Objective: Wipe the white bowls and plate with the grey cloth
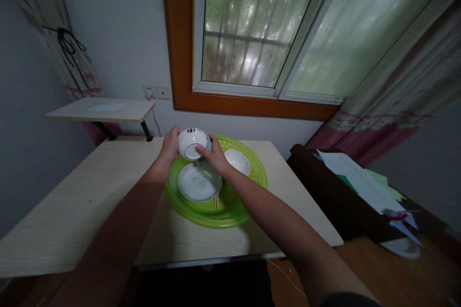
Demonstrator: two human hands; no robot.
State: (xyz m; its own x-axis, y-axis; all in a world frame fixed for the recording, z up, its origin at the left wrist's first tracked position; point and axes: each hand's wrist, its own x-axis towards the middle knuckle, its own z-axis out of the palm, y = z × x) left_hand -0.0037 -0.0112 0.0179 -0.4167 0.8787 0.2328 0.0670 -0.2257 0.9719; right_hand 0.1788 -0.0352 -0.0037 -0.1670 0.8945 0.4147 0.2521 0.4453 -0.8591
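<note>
Both my hands hold a white bowl [190, 142] with red marks near its rim, tilted so its base faces me, above a round green plastic basin [230, 211]. My left hand [169, 146] grips the bowl's left side. My right hand [215, 155] presses fingers against its base and right side. Inside the basin lie a white plate [199, 183] right under the bowl, a second white bowl [237, 160] to the right, and a pair of chopsticks [216, 201] by the plate's edge.
The basin stands on a light wooden table [72, 206] under a window. A small shelf [101, 109] juts from the wall at the back left. To the right, a dark piece of furniture [331, 192] carries papers [360, 177].
</note>
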